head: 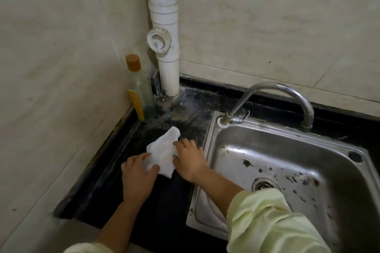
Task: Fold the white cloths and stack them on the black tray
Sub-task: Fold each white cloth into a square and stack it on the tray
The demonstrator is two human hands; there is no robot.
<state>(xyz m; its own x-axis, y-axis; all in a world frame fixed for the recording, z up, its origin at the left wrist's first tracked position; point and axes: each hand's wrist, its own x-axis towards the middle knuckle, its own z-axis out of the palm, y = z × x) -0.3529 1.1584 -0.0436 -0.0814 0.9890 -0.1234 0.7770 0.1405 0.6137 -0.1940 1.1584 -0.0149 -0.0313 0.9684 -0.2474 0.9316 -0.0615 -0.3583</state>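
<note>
Both left hand [138, 177] and right hand [190, 161] pinch white cloth [163, 153] edges beside sink [208, 141]

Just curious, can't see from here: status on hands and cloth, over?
Left hand pinching white cloth on black counter. Right hand gripping its opposite edge. No tray in view; sink close alongside.

White cloth [163, 154], blk counter [168, 207], orange-capped bottle [141, 92].

Left hand [137, 178] and right hand [188, 158] on white cloth [163, 153], beside steel sink [267, 128]
</note>
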